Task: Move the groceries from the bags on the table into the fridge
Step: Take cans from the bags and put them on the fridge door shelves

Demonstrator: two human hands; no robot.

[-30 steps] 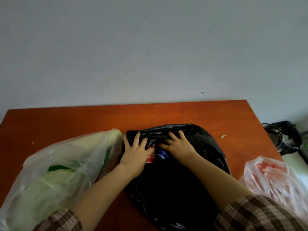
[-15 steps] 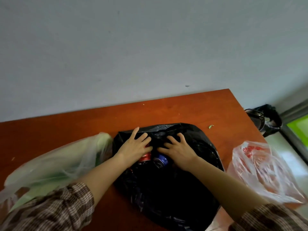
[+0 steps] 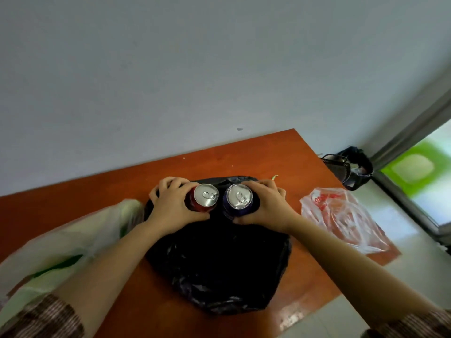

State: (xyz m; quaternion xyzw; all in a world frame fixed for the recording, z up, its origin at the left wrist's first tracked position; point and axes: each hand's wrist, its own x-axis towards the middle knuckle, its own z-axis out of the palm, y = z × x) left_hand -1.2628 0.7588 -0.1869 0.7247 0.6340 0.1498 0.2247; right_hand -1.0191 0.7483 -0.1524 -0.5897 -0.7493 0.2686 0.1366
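My left hand [image 3: 172,206] grips a red drinks can [image 3: 204,198] and my right hand [image 3: 266,206] grips a dark blue can [image 3: 237,199]. Both cans are upright with their silver tops facing me, side by side above the black plastic bag [image 3: 219,264] that lies in the middle of the orange-brown table [image 3: 102,189]. A translucent white bag [image 3: 66,242] with green vegetables inside lies at the left, partly under my left forearm. A clear bag with red print [image 3: 341,218] lies at the table's right edge.
A grey wall rises behind the table. A dark bin-like object [image 3: 349,169] stands on the floor past the table's right corner, beside a door frame with a bright green opening. Pale floor shows at the lower right. The fridge is out of view.
Both hands were reaching into the black bag's mouth; now each has lifted a can out and holds it upright above the bag. The camera has swung to the right.
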